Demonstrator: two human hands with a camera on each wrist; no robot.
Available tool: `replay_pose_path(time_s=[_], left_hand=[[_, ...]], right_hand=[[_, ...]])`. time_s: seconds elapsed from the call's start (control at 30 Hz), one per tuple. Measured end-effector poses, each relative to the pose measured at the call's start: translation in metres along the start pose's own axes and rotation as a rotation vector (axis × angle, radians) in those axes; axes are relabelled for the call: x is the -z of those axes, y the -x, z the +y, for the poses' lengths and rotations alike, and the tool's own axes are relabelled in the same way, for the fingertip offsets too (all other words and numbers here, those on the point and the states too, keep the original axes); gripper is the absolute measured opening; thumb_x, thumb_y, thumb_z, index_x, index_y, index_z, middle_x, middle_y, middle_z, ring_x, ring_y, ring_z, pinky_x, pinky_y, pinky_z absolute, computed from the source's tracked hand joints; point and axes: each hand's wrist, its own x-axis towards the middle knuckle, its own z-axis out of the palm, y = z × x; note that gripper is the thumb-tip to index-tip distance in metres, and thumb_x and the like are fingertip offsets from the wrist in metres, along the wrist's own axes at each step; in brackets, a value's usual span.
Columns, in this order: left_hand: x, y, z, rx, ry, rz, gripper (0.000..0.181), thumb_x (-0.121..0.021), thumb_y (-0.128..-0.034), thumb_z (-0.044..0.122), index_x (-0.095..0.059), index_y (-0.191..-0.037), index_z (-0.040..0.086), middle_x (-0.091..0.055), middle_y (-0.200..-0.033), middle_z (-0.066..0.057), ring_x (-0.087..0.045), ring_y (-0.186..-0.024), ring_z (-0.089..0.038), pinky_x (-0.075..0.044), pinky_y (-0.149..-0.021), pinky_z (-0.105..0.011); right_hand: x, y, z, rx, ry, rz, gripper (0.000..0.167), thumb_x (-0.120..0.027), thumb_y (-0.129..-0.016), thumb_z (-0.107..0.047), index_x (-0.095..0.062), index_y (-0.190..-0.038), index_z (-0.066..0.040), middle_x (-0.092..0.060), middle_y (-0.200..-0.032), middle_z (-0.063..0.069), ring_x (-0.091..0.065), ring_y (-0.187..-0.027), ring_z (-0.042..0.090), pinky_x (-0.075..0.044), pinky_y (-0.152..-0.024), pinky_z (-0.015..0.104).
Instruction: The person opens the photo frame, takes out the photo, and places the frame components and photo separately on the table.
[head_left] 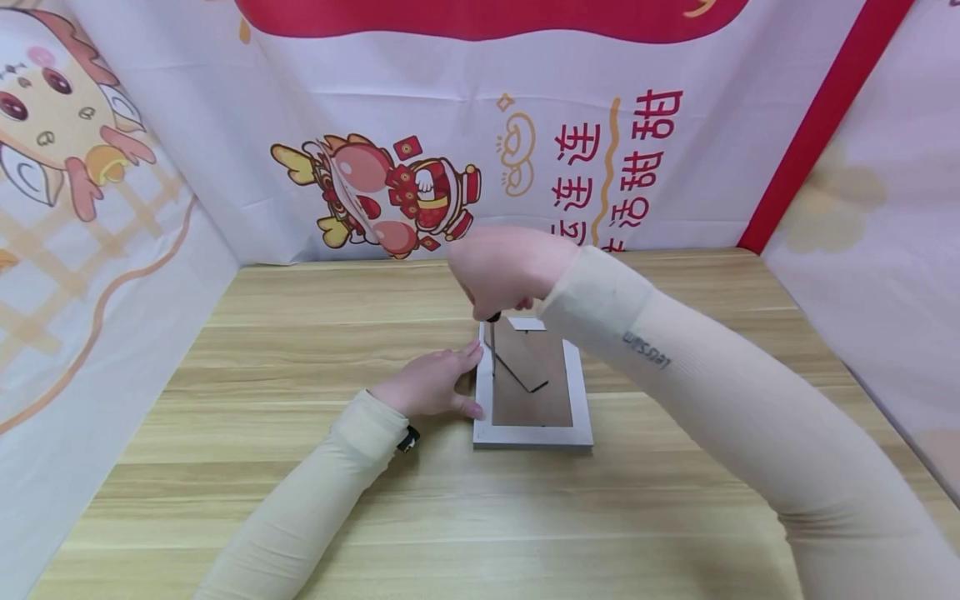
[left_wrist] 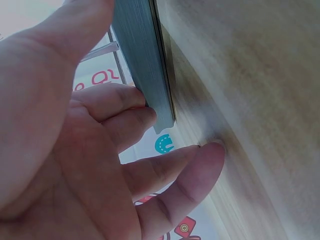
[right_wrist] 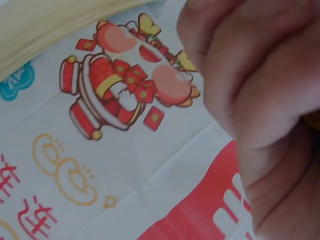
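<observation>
A picture frame (head_left: pixel 532 436) lies on the table, its white border around a brown backing board (head_left: pixel 528 408). My left hand (head_left: pixel 431 382) rests against its left side, thumb and fingertips touching the edge. In the left wrist view, two fingers of the left hand (left_wrist: pixel 95 160) meet the frame's side (left_wrist: pixel 142 60); the others reach past it. Above the frame, my right hand (head_left: pixel 506 267) grips a screwdriver (head_left: pixel 492 317), whose thin shaft points down to the backing's left edge. The right wrist view shows curled fingers of the right hand (right_wrist: pixel 265 75); the screwdriver is mostly hidden there.
A thin dark rod with a bent end (head_left: pixel 513 372) lies across the backing. The wooden table (head_left: pixel 315 333) ends at a printed cloth (head_left: pixel 375 92) at the back, with more cloth at both sides. A small black object (head_left: pixel 408 439) sits at the left cuff.
</observation>
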Motion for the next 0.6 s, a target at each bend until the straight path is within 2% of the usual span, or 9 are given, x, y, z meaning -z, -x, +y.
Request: replay_pose_path(time_s=[0.27, 0.43, 0.5, 0.6], left_hand=[[0.001, -0.001, 0.001, 0.017, -0.011, -0.011, 0.102, -0.076, -0.0805, 0.052, -0.027, -0.155, 0.003, -0.023, -0.16, -0.013, -0.036, -0.141, -0.033, -0.03, -0.114, -0.044], [0.003, 0.0, 0.002, 0.033, -0.006, -0.02, 0.103, -0.076, -0.0806, 0.053, -0.024, -0.156, 0.005, -0.022, -0.161, -0.011, -0.036, -0.14, -0.033, -0.03, -0.115, -0.044], [0.002, 0.0, 0.002, 0.022, -0.002, -0.012, 0.105, -0.077, -0.0804, 0.053, -0.022, -0.156, 0.005, -0.023, -0.161, -0.011, -0.037, -0.14, -0.033, -0.031, -0.114, -0.044], [0.001, 0.0, 0.0, -0.007, 0.009, 0.007, 0.106, -0.078, -0.0801, 0.051, -0.021, -0.157, 0.006, -0.024, -0.161, -0.01, -0.04, -0.139, -0.032, -0.033, -0.113, -0.044]], right_hand=[[0.006, -0.015, -0.014, -0.02, 0.085, -0.033, 0.01, -0.072, -0.088, -0.013, -0.065, -0.095, -0.009, -0.05, -0.064, 0.002, -0.046, -0.047, 0.014, -0.038, -0.043, 0.026], [0.008, -0.019, -0.018, -0.028, 0.109, -0.034, 0.022, -0.076, -0.087, -0.015, -0.064, -0.105, -0.011, -0.061, -0.079, 0.004, -0.053, -0.059, 0.016, -0.042, -0.047, 0.026], [0.008, -0.021, -0.022, -0.019, 0.13, -0.041, 0.024, -0.078, -0.086, -0.017, -0.065, -0.106, -0.013, -0.064, -0.087, 0.004, -0.056, -0.066, 0.018, -0.045, -0.05, 0.026], [0.008, -0.023, -0.027, 0.005, 0.183, -0.052, 0.019, -0.077, -0.087, -0.017, -0.067, -0.103, -0.013, -0.064, -0.089, 0.003, -0.057, -0.072, 0.018, -0.047, -0.054, 0.026]])
